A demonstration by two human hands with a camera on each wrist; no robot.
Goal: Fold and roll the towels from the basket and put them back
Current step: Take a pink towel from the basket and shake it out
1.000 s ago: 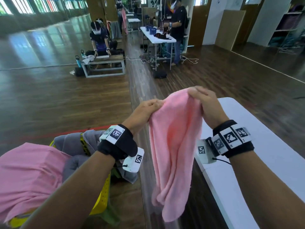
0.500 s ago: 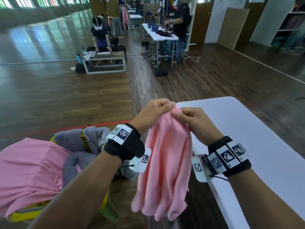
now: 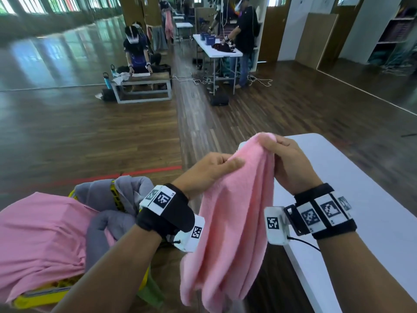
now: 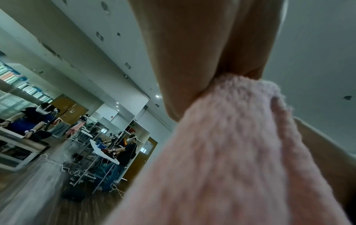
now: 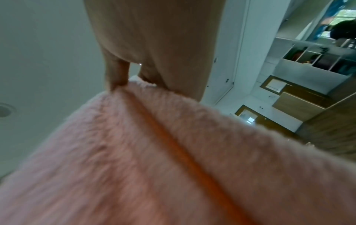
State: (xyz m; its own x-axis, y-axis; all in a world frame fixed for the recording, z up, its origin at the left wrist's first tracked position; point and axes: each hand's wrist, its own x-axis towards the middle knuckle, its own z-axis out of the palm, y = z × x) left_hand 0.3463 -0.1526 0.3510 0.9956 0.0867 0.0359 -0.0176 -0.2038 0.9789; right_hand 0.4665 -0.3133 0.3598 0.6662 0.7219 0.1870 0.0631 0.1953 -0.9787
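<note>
Basket [image 3: 67, 288]: It is yellow and sits low on your left. A pink cloth [image 3: 38, 233] and a gray cloth [image 3: 106, 229] are piled in it.
Left hand [image 3: 207, 170]: You pinch the top edge of the pink towel [image 3: 232, 222] with your thumb and fingers.
Pink towel: It hangs in the air from both your hands, between the basket and the white table [image 3: 372, 199].
Right hand [image 3: 286, 163]: You pinch the towel's top edge too, a bit higher than your left hand.
</note>
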